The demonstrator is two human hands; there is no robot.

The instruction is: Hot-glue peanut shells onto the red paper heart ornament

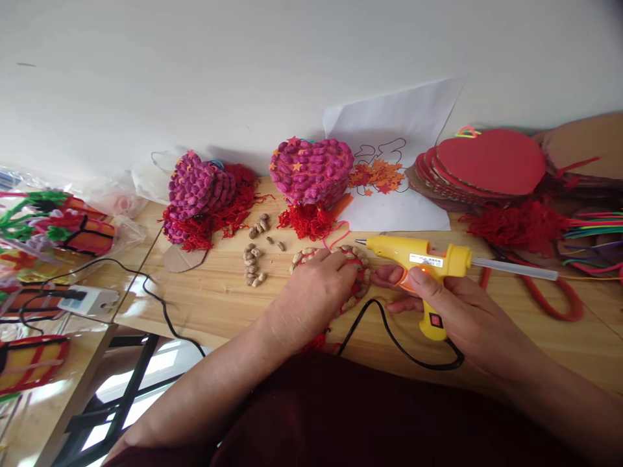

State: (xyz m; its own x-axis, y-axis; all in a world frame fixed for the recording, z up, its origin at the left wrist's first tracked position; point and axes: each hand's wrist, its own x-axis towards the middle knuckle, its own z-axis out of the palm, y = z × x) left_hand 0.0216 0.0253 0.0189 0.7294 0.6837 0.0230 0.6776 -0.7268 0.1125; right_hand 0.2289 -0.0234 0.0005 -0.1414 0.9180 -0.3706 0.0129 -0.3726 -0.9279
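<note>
My right hand (455,301) is wrapped round a yellow hot glue gun (402,251), its nozzle pointing left and a clear glue stick (516,267) out of its back. My left hand (321,285) is bent down over a red piece rimmed with peanuts (357,263), on the wood table. Its fingertips are hidden, so what they pinch, if anything, cannot be made out. Loose peanuts (250,264) lie to the left of that piece. Red tassel yarn (316,340) shows below my left wrist.
Purple peanut-covered pieces (311,170) (192,188) with red tassels stand along the wall. Leaf-shaped cutouts (377,175) lie on white paper (418,211). Red boards (496,162) are stacked right. A black cord (168,318) runs to a power strip (90,299).
</note>
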